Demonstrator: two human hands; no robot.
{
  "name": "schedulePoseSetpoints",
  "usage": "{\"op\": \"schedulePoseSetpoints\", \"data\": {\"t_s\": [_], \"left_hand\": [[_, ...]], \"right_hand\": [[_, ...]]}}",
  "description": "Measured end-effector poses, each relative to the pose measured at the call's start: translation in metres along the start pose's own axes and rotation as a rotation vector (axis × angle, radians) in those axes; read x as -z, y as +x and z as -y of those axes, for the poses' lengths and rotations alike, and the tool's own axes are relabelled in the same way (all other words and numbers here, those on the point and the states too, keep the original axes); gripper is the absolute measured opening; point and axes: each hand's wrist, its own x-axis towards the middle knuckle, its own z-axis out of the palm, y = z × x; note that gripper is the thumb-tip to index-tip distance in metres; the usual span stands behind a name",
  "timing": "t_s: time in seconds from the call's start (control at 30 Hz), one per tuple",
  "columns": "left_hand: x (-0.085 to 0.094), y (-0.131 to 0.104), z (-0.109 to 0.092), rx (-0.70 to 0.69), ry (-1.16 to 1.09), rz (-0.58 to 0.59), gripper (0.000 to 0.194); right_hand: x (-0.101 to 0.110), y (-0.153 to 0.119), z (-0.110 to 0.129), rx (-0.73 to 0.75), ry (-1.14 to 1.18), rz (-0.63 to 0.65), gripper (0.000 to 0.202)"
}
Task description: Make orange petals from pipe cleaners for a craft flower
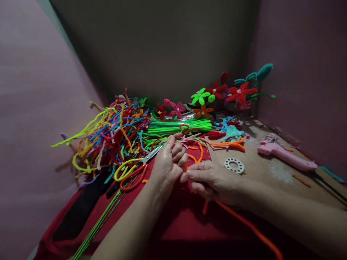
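Both hands meet over the front of the red cloth. My left hand (pixel 172 159) is closed, its fingers curled around part of an orange pipe cleaner (pixel 251 225). My right hand (pixel 207 180) pinches the same pipe cleaner close to the left fingertips. One long end trails from under my right hand toward the lower right, and a short end hangs below it. The exact grip is partly hidden by the fingers. Beside my left wrist lie scissors (pixel 145 159) with yellow and orange handles, blades pointing away.
A tangled heap of coloured pipe cleaners (pixel 108 133) lies at left, a green bundle (pixel 179 126) behind the hands. Pipe-cleaner flowers (pixel 240 92) stand at the back. On the board (pixel 255 184) at right are a pink glue gun (pixel 287 155) and a white holed disc (pixel 234 165).
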Motion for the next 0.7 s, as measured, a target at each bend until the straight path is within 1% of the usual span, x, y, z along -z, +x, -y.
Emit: {"op": "schedulePoseSetpoints", "data": {"t_s": [0.07,0.13,0.2,0.33,0.37,0.43,0.5,0.6,0.7], "left_hand": [[0.003,0.004,0.002,-0.049,0.051,0.005,0.027],[0.008,0.008,0.001,-0.118,0.126,0.012,0.026],[0.013,0.01,-0.001,-0.166,0.204,0.018,0.022],[0.017,0.011,-0.003,-0.158,0.326,0.011,0.017],[0.017,0.011,-0.004,-0.17,0.367,-0.004,0.017],[0.017,0.011,-0.005,-0.242,0.472,-0.049,0.016],[0.016,0.011,-0.007,-0.313,0.585,-0.096,0.018],[0.014,0.01,-0.011,-0.355,0.752,-0.138,0.022],[0.015,0.008,-0.016,-0.421,0.98,-0.176,0.032]], "right_hand": [[0.0,-0.001,0.001,0.022,-0.01,-0.128,0.017],[0.001,-0.002,0.001,0.027,-0.015,-0.18,0.015],[0.003,-0.004,0.002,0.01,-0.029,-0.18,0.014],[0.005,-0.007,0.003,-0.022,-0.045,-0.152,0.014],[0.006,-0.007,0.004,-0.02,-0.042,-0.145,0.014],[0.008,-0.008,0.005,-0.01,-0.036,-0.136,0.015],[0.011,-0.008,0.008,0.0,-0.029,-0.139,0.015],[0.016,-0.009,0.011,-0.004,-0.014,-0.149,0.014],[0.02,-0.01,0.014,-0.016,-0.002,-0.145,0.014]]}}
